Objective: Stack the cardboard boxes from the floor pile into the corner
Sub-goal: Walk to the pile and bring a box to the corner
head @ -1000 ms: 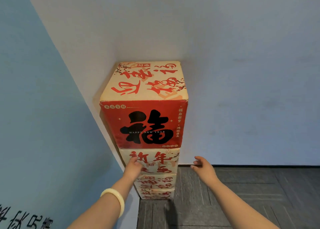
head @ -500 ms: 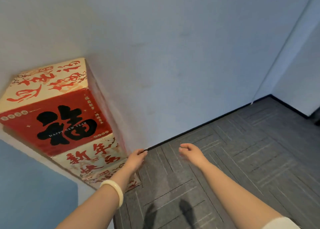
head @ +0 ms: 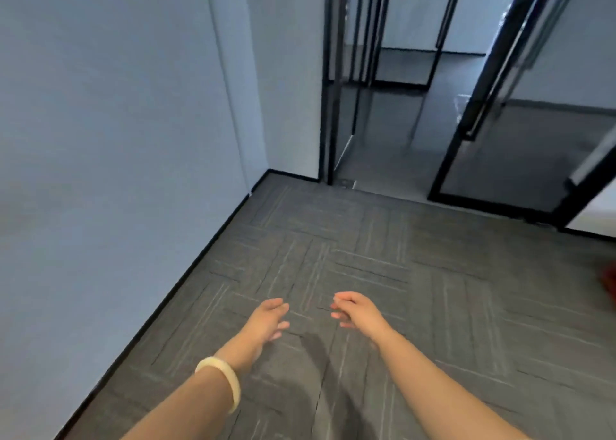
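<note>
Boxes: only a red-orange smear (head: 609,283) at the 3 o'clock edge, too blurred to identify. Versus 0.5 s ago, the red-and-cream box stack at 9 o'clock has left the frame; the view has swung right. Left hand (head: 266,319) and right hand (head: 355,313) are empty, fingers loosely curled, near each other at 6 o'clock. Wall (head: 100,139) edges 7–11 o'clock. Carpet floor (head: 433,306) lies open toward glass doors (head: 500,139) at 1 o'clock.

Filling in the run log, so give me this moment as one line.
left hand: open, empty | right hand: open, empty | boxes: none clearly in view | below hands: grey carpet
</note>
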